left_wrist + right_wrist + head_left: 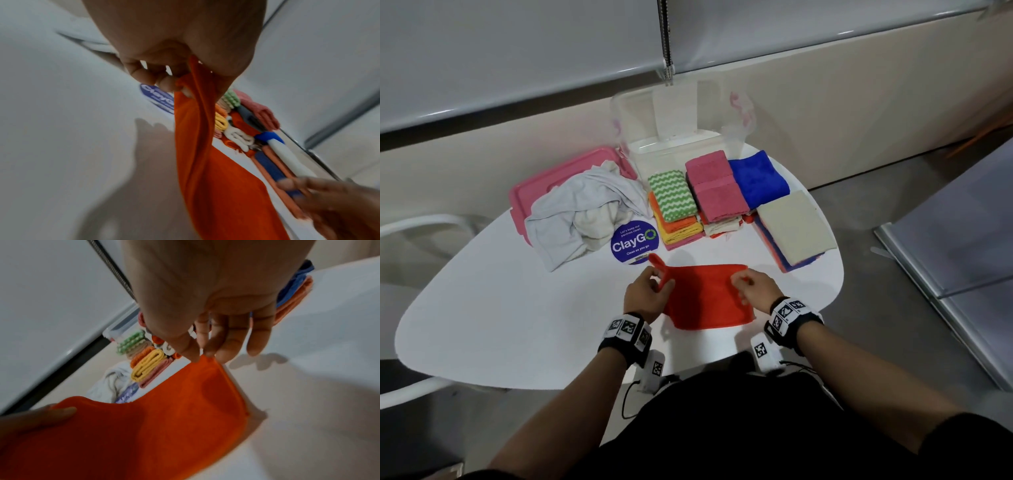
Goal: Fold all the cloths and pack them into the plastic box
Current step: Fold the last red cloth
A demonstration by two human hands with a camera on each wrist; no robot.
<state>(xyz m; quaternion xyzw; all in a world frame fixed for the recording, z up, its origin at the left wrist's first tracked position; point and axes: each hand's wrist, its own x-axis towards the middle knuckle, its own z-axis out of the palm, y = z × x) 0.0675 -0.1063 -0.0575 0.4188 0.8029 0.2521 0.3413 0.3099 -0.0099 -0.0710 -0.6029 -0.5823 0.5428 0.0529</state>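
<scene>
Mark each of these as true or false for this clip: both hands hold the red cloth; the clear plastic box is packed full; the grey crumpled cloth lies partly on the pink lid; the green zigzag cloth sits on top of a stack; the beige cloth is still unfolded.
1. Both hands hold the red cloth. True: the left hand and the right hand each pinch an upper corner.
2. The clear plastic box is packed full. False: no cloths show inside it; the folded stacks sit on the table in front of it.
3. The grey crumpled cloth lies partly on the pink lid. True.
4. The green zigzag cloth tops a stack. True.
5. The beige cloth is unfolded. False: it lies folded flat on top of the right-hand stack.
</scene>
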